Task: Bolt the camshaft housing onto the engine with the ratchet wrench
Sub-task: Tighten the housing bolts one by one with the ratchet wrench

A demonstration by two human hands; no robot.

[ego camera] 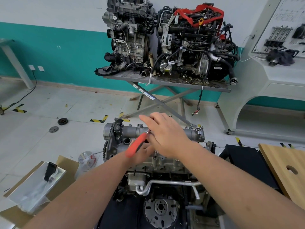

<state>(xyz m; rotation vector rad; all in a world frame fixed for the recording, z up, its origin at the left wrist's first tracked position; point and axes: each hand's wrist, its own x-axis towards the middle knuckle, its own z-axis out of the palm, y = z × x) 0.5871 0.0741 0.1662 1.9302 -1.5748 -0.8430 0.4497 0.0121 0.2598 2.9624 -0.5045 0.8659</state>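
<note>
An engine [158,164] stands low at the centre, directly below the person. Along its top edge lies the grey camshaft housing [132,131], its long axis running left to right. Over the housing's middle, the right hand [166,136] reaches in, fingers straight and relaxed, covering the ratchet head. The left hand [142,152], nearer the person's side of the engine, has fingers curled around the ratchet wrench [136,144] by its orange handle. The handle slants from lower left up to the right, toward the housing. The bolt itself is hidden under the right hand; the left hand probably makes the swing.
</note>
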